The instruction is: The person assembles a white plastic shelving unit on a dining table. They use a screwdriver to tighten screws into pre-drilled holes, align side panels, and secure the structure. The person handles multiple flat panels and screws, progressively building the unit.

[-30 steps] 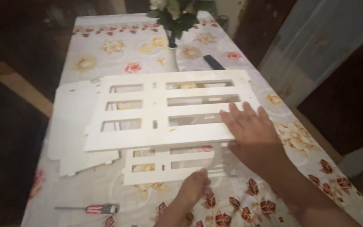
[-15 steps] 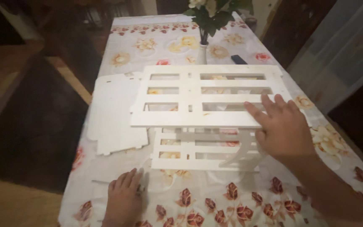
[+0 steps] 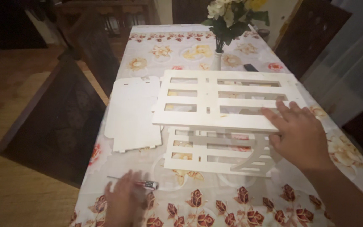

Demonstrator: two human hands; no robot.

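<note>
On the long table covered by a flower-printed plastic cloth [image 3: 248, 210], head view: your right hand [image 3: 301, 136] lies flat, fingers spread wide, on the near right edge of the upper white slatted wooden panel [image 3: 223, 101], holding nothing but pressing on it. That panel sits raised above a lower white slatted panel [image 3: 215, 155], joined to it by a white upright piece [image 3: 255, 157] at the near right. Your left hand [image 3: 124, 201] is blurred; it lies low on the cloth just beside, perhaps touching, the small screwdriver with a red and dark handle [image 3: 141, 183], and whether its fingers close on the tool cannot be told. A flat white cut-out board [image 3: 133, 113] lies on the cloth to the left of the shelf assembly, its near edge just beside the lower panel.

Risk, as a judgement: your right hand loads one edge of the raised panel, so the panel could tip or slip off its upright if the joint is loose. The screwdriver may roll on the smooth cloth when touched.

Farther back, a white vase of pale flowers with green leaves [image 3: 227, 21] stands just behind the upper panel, close enough to be knocked if the panel is pushed away from you. A small dark flat object [image 3: 251, 67] lies to the right of the vase. No packages, labels or signs show in this view.
</note>
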